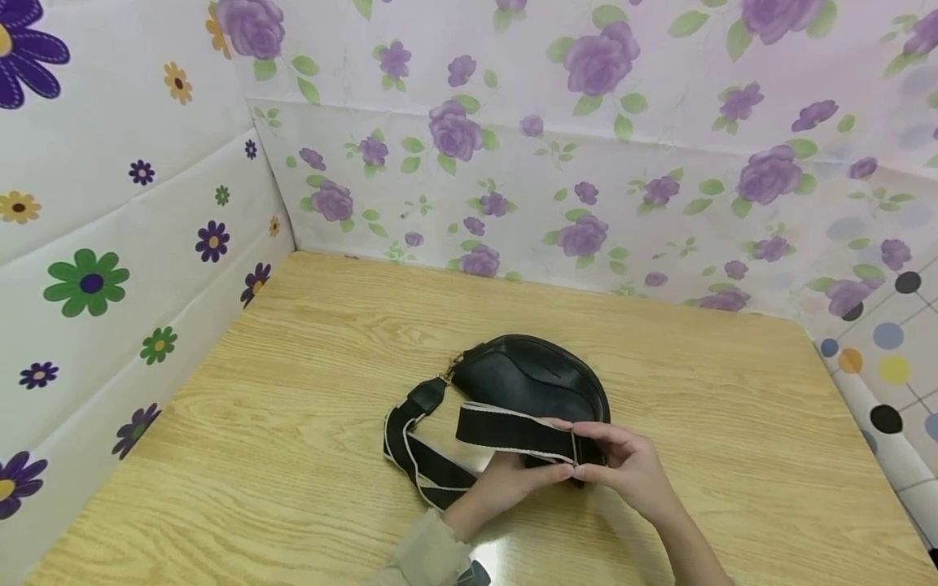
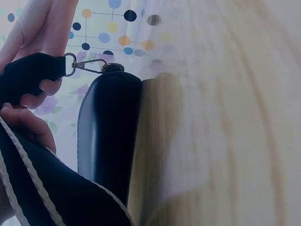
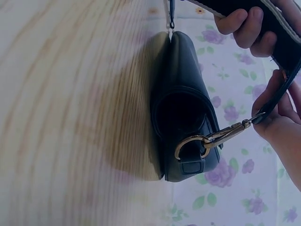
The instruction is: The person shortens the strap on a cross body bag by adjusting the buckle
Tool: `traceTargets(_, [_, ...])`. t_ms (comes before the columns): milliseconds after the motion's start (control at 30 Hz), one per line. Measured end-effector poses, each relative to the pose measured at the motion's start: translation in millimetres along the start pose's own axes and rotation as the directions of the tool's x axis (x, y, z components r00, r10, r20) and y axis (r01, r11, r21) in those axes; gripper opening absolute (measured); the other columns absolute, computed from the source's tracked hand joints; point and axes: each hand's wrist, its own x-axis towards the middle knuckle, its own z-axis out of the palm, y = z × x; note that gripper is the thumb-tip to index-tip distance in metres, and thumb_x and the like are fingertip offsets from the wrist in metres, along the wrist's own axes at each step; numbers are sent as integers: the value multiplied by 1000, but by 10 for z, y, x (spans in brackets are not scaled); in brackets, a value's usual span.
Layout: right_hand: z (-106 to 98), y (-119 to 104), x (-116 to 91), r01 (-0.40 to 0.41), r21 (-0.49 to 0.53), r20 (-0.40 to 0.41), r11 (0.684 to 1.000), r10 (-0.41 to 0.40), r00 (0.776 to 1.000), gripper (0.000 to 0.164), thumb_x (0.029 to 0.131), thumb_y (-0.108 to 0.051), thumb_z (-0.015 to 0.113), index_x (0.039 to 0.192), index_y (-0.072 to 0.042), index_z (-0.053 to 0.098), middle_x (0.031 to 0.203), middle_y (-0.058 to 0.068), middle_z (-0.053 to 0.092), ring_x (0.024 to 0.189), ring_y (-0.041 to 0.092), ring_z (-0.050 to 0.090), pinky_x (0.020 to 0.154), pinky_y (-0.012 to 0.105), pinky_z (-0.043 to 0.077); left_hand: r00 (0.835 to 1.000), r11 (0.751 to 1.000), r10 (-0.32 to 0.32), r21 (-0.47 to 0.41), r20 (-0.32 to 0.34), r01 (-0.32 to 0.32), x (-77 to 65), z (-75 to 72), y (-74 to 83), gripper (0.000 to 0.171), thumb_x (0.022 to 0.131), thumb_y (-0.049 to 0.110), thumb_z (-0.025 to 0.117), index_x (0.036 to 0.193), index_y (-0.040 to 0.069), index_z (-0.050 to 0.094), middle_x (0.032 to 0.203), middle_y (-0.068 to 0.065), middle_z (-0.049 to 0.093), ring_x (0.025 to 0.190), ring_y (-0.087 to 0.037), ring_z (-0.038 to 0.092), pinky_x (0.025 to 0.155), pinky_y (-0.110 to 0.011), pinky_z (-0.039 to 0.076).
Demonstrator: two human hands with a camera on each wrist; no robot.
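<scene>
A black half-moon shoulder bag (image 1: 528, 378) lies on the table, with a wide black strap (image 1: 513, 430) edged in white. My left hand (image 1: 506, 480) holds the strap, fingers behind it and thumb in front. Beside it my right hand (image 1: 633, 472) pinches the strap near a thin metal slider (image 1: 574, 448). In the right wrist view, a gold clasp (image 3: 230, 134) joins the strap's leather end to a ring on the bag. The left wrist view shows the right hand (image 2: 42, 33) at that leather end. Part of the left hand is hidden behind the strap.
The wooden table (image 1: 293, 391) extends around the bag. A flowered sheet (image 1: 454, 179) rises behind it, with patterned walls on the left and right. A loop of the strap (image 1: 432, 468) lies on the table left of the bag, partly behind the left forearm.
</scene>
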Motion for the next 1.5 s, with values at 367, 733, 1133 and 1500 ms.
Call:
traceTargets(367, [-9, 18, 8, 20, 14, 58, 1000, -21, 998, 48, 70, 13, 67, 114, 12, 46, 115, 5, 54, 104, 13, 50, 86, 20, 41, 1000, 1000, -2, -7, 16, 2, 9, -5, -6, 42, 82, 4, 64, 120, -5, 48, 120, -18, 51, 107, -11, 48, 92, -30, 37])
traceTargets(733, [-15, 15, -21, 16, -25, 22, 1000, -16, 1000, 46, 69, 16, 66, 110, 14, 45, 113, 3, 55, 102, 12, 52, 85, 21, 42, 1000, 1000, -8, -9, 0, 8, 8, -6, 17, 41, 82, 1, 62, 120, -6, 48, 119, -20, 51, 104, -9, 49, 90, -28, 38])
traceTargets(1133, [-27, 21, -29, -6, -62, -41, 998, 4, 999, 43, 68, 14, 68, 107, 14, 50, 110, 4, 61, 99, 13, 56, 79, 22, 46, 1000, 1000, -3, -13, 6, 4, 22, -16, 22, 41, 80, -4, 63, 119, -7, 48, 118, -21, 51, 105, -11, 49, 91, -29, 39])
traceTargets(1500, [-30, 43, -13, 24, -30, -11, 999, -25, 1000, 44, 68, 11, 69, 107, 15, 48, 110, 5, 61, 103, 13, 54, 86, 22, 42, 1000, 1000, 8, 27, 30, -9, 42, -4, -19, 41, 80, -2, 64, 118, -5, 50, 119, -17, 52, 109, -15, 48, 94, -31, 35])
